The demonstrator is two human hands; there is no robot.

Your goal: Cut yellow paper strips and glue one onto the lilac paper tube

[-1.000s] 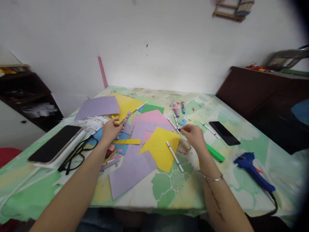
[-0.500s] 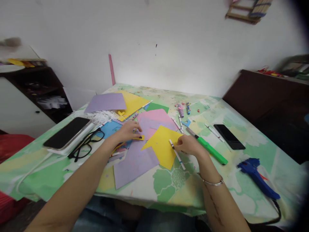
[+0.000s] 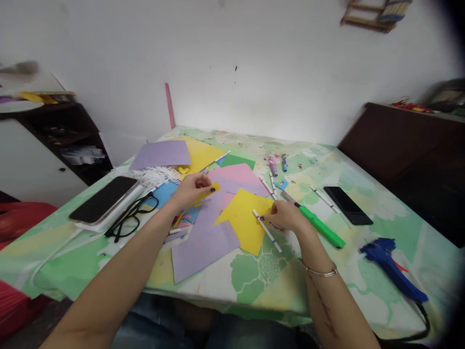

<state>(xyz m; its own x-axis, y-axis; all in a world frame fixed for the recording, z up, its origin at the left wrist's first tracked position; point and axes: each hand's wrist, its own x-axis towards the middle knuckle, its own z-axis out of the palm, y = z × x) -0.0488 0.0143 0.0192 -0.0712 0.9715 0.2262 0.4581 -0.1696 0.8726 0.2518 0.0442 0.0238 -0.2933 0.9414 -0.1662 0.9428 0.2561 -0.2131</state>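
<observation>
My left hand (image 3: 192, 190) is closed in a pinch on a narrow yellow paper strip (image 3: 217, 186), raised a little over scattered paper pieces. A white marker (image 3: 271, 235) with a blue band lies slanted across a pointed yellow paper sheet (image 3: 243, 218). The closed thumb and fingers of my right hand (image 3: 285, 216) grip it near its upper part, at the sheet's right edge; some fingertips are hidden. Beneath and left of the yellow sheet is a lilac sheet (image 3: 203, 252). Farther back is a pink sheet (image 3: 234, 173).
Beside my right arm lie a green-handled cutter (image 3: 321, 227), a black phone (image 3: 348, 205) and a blue glue gun (image 3: 394, 271) with its cord. At the left are glasses (image 3: 132, 215), another phone (image 3: 103, 199) on a white box, and shredded white paper (image 3: 154, 177).
My left hand has lifted the yellow strip up and slightly away from the papers. The marker at my right hand has turned a little; that hand has stayed nearly in place.
</observation>
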